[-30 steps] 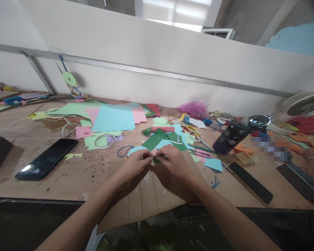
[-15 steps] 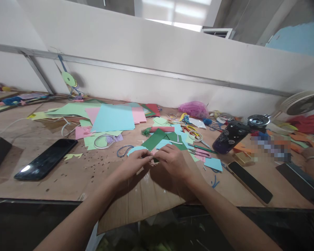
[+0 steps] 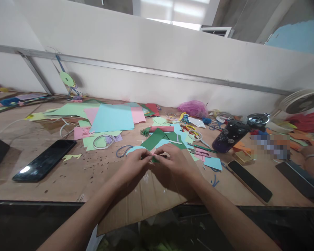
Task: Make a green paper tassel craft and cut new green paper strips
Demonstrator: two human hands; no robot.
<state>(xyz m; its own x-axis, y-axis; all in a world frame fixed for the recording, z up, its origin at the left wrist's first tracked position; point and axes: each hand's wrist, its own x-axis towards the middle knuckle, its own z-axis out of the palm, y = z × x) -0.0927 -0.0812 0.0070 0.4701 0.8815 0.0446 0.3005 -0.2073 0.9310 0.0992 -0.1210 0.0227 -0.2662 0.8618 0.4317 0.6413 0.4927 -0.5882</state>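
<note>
- Both your hands are over the far end of the cardboard [image 3: 143, 205], fingertips nearly meeting.
- Left hand [image 3: 138, 159]: thumb and index pinched together at the left side of a small pink bit [image 3: 153, 154]; other fingers curled.
- Right hand [image 3: 170, 157]: thumb and index pinched at the right side of the same bit; you have it between both hands. Exact grip can't be told, fingertips cover most of it.
- Pink bit sits above the cardboard's far edge; something green shows just under it, can't tell if joined.
- Cardboard lies on the table [image 3: 60, 190], near end sticking out past the table edge.
- Just beyond the cardboard: green paper [image 3: 152, 140], then a red roll [image 3: 162, 129] with a green tassel [image 3: 145, 131] at its left end.
- Left of the cardboard: black phone [image 3: 44, 161]; blue string [image 3: 123, 151] lies off the far left corner, ring [image 3: 103, 142] past it.
- Farther beyond, to the cardboard's left: big blue sheet [image 3: 113, 118].
- Right of the cardboard: blue card [image 3: 213, 163], slim phone [image 3: 249, 181], dark bottle [image 3: 226, 137] farther back.
</note>
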